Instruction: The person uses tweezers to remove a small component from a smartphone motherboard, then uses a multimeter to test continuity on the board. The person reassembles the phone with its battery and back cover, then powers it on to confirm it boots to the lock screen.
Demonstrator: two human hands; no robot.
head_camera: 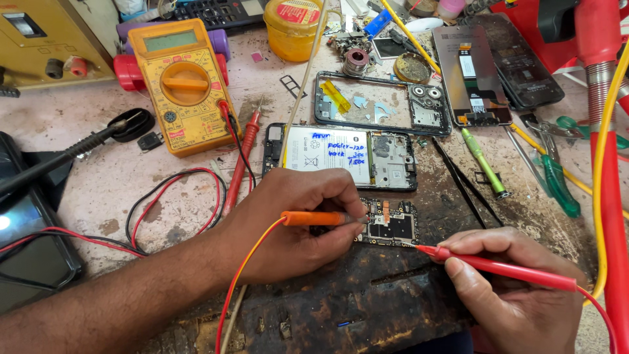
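Nearest the wearer, a red probe (504, 267) is pinched in the right hand (517, 295), tip just beside the circuit board (391, 223). Beyond that grip, an orange probe (314, 218) is pinched in the left hand (295, 219), touching the board. Tips are best kept steady on single contacts. Farther off, the multimeter (183, 85) is seen on the tabletop (78, 124).

Left hand (295, 219) and right hand (517, 288): both bare, no gloves, rings or watch seen. Left forearm bare, no sleeve in view. Right wrist cut off at the frame edge; sleeve unclear.
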